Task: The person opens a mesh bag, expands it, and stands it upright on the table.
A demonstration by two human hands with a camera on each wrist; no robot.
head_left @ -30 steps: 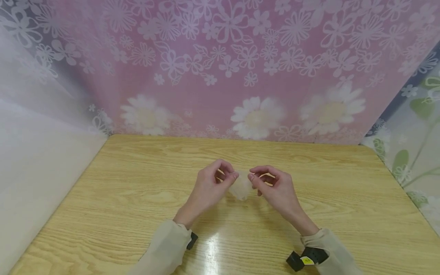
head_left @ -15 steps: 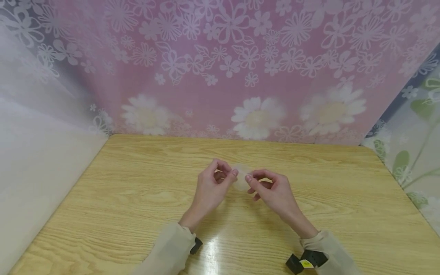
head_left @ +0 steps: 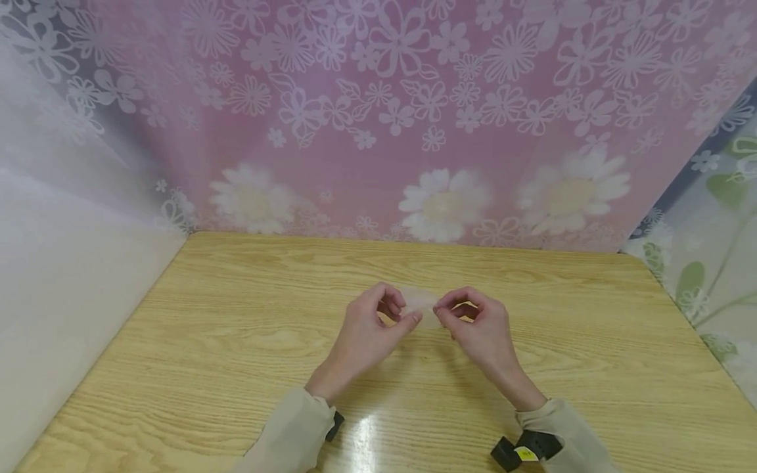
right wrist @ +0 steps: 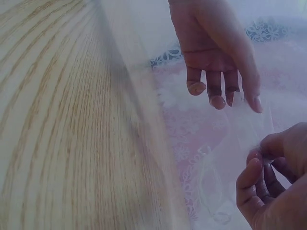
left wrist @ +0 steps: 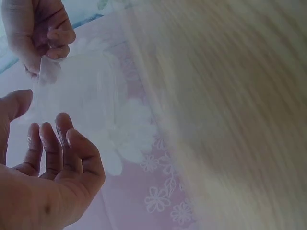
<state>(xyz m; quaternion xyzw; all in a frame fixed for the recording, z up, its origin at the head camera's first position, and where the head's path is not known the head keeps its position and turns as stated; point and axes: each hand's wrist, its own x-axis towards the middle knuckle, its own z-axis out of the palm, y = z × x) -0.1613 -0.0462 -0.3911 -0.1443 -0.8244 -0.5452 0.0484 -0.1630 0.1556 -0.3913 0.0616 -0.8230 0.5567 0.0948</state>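
Note:
Between the two hands hangs a thin, clear plastic film [head_left: 418, 299], hard to see against the table in the head view. My right hand [head_left: 480, 326] pinches one edge of it between thumb and fingertips. In the left wrist view the film [left wrist: 84, 93] spreads out from that pinch, crinkled and see-through. My left hand [head_left: 368, 323] is at its other side, thumb apart from the loosely bent fingers [left wrist: 62, 125], which stand right at the film. A looped, rounded edge of the film [right wrist: 211, 179] shows below the hands in the right wrist view.
A wood-grain table [head_left: 266, 381] lies under the hands. Behind it hangs a pink flowered curtain [head_left: 331, 171], with a pale curtain [head_left: 77, 263] at the left and a leaf-patterned one [head_left: 710, 263] at the right. Black wrist straps [head_left: 538, 445] show at the sleeves.
The film has swung up from hanging below the fingers to lying above and between them. The left thumb has parted from its fingers, and the right hand has moved slightly right.

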